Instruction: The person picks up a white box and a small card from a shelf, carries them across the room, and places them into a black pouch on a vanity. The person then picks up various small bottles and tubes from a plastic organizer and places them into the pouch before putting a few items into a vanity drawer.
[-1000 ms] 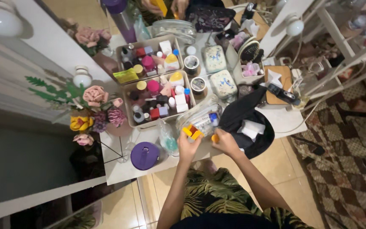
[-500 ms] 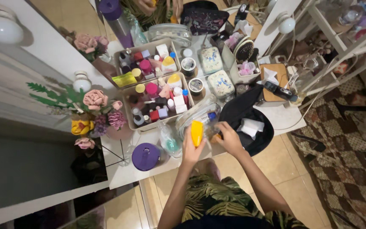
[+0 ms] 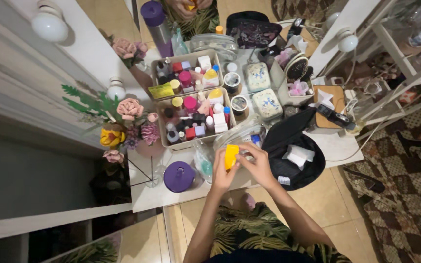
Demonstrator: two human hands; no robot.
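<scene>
Centrally, both hands meet over the front edge of the white worktop (image 3: 171, 195). Fingers of the left hand (image 3: 221, 173) are closed round a yellow bottle (image 3: 231, 157), while the right hand (image 3: 258, 164) touches its far side, fingers curled against it. The bottle stands roughly upright in the grip, long axis running toward and away from the camera's top edge. Just left lie a clear bag (image 3: 203, 163) and a round purple lid (image 3: 179, 176). Behind the hands, a beige tray (image 3: 164, 141) holds small bottles and jars packed upright; a second tray (image 3: 154, 80) behind it holds more. Right of the hands, an open black pouch (image 3: 288, 146) contains white packets. Artificial flowers (image 3: 127, 122) stand at far left.
</scene>
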